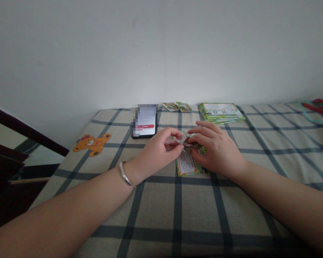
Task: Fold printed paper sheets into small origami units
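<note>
head view, the one view i watch from far away: a flat table is covered with a cloth (156, 204) that looks woven, pale tan with dark blue-gray stripes that cross to make big squares. smooth, plain white wall (161, 53) stands behind it. near the middle lies a printed sheet (187, 165), flat and a bit shiny, green and orange with lots of tiny writing. over it, between my two hands, is a small thin piece (187, 145); it is too small and covered for me to tell its shape.

my left hand (167, 143) has its thumb and first finger curled close, with the tips pinching the near edge of the small thin piece. a shiny, rounded silver bracelet (125, 174) is on that wrist. my right hand (216, 147) sits over the sheet, fingers bent and a little spread, with thumb and first finger by the other side of the piece. i cannot tell if they squeeze it.

at the back, a black-edged phone (145, 122) lies left of two crinkly little packets (177, 106). to their right is a neat green stack (222, 111) with straight sides. a flat orange bear picture (91, 144) is on the cloth at the left.
</note>
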A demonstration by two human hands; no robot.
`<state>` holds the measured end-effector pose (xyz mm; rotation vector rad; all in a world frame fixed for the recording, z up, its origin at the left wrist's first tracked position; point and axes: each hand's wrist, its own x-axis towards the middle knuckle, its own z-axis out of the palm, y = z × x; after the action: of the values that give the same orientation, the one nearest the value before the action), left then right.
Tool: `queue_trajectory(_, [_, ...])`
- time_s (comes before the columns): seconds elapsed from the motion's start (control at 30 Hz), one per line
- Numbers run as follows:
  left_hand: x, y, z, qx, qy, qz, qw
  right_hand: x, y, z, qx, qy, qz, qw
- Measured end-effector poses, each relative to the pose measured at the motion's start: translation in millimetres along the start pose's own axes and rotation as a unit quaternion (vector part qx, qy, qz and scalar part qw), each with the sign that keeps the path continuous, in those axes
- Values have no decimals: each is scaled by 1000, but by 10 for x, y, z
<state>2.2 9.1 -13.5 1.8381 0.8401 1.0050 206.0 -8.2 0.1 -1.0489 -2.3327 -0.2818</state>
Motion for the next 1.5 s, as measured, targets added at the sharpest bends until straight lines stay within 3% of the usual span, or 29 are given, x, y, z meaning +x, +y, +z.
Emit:
queue_trajectory(0.27, [-16,-17,36,30,0,38,999,26,-51,-21,-28,-38,17,999])
queue_trajectory(0.63, [-32,24,58,28,0,40,999,68,-52,-10,-32,-39,19,999])
queue_trajectory(0.8, [-25,30,36,146,12,82,986,75,-68,-7,-36,-55,27,997])
queue_trajectory(1.07, [-3,8,6,166,15,98,981,45,-37,18,3,-77,63,995])
queue_trajectory(1.33, [25,32,-57,268,-17,136,954,32,10,35,30,-78,50,995])
queue_trajectory(1.5, [-6,85,-70,410,-39,141,900,47,-37,-44,-56,-67,21,996])
